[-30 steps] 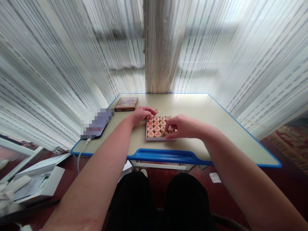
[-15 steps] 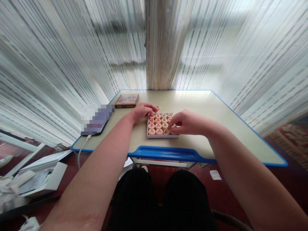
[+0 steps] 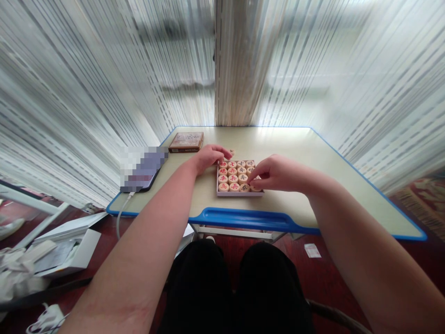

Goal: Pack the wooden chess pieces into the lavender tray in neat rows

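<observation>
A shallow white tray [image 3: 239,194] filled with several round wooden Chinese chess pieces [image 3: 232,178] sits near the front edge of a beige desk [image 3: 285,144]. My left hand [image 3: 208,157] rests at the tray's far left corner with curled fingers, next to one loose piece [image 3: 232,152] on the desk. My right hand [image 3: 274,172] lies over the tray's right side, its thumb and forefinger pinched at a piece in the front right corner. The pieces under that hand are hidden.
The tray's brown lid [image 3: 186,141] lies at the desk's far left. A phone [image 3: 141,169] on a white cable [image 3: 120,215] lies at the left edge. Striped curtains surround the desk. An open white box [image 3: 66,253] is on the floor at left.
My right hand has shifted slightly along the tray's right side and its fingers have closed into a pinch. The left hand has kept its place at the tray's corner. The camera has tilted a little.
</observation>
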Action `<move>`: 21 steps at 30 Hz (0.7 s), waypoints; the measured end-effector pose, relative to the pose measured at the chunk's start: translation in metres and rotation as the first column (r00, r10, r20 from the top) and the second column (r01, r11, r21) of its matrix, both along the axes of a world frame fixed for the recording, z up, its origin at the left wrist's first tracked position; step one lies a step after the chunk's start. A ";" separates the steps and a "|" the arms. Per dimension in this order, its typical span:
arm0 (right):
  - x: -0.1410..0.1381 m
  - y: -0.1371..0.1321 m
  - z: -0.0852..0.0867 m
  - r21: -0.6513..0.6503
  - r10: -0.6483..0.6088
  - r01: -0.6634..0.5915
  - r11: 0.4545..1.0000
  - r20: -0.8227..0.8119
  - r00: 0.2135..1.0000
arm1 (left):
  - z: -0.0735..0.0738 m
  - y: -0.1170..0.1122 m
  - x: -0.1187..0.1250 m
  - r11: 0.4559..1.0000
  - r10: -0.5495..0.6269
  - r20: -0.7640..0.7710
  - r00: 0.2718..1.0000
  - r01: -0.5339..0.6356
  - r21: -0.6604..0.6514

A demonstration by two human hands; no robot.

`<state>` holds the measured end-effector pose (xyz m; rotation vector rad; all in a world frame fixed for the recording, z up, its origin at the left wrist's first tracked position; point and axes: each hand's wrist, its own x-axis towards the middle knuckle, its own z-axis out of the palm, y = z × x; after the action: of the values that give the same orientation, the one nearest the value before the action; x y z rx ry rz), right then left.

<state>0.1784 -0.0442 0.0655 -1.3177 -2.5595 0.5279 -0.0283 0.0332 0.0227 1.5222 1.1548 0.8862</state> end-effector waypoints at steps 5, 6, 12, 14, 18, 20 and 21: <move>-0.003 -0.002 -0.001 -0.047 0.061 -0.060 0.997 0.018 0.998 | 0.001 0.000 0.000 1.000 0.000 0.010 1.000 0.000 -0.006; -0.004 -0.002 -0.001 -0.049 0.064 -0.063 0.997 0.033 0.997 | 0.001 0.000 0.000 1.000 -0.001 0.012 1.000 0.001 -0.005; -0.004 -0.001 0.000 -0.041 0.086 -0.084 0.996 0.071 0.994 | 0.003 -0.001 0.000 1.000 -0.004 0.014 1.000 0.004 -0.012; -0.003 -0.001 0.000 -0.036 0.098 -0.095 0.995 0.066 0.993 | 0.004 -0.001 0.001 1.000 -0.003 0.015 1.000 0.004 -0.013; -0.004 -0.003 0.000 -0.044 0.112 -0.110 0.993 0.040 0.993 | 0.004 -0.001 0.001 1.000 0.000 0.015 1.000 0.000 -0.015; -0.004 -0.004 0.000 -0.058 0.146 -0.144 0.988 0.033 0.989 | 0.004 -0.001 0.001 1.000 -0.001 0.017 1.000 0.001 -0.016; -0.005 -0.004 0.000 -0.062 0.167 -0.165 0.984 0.036 0.985 | 0.003 -0.001 0.001 1.000 -0.003 0.017 1.000 0.003 -0.014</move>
<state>0.1738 -0.0487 0.0655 -1.1502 -2.7231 0.6177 -0.0276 0.0326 0.0259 1.5019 1.1443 0.8857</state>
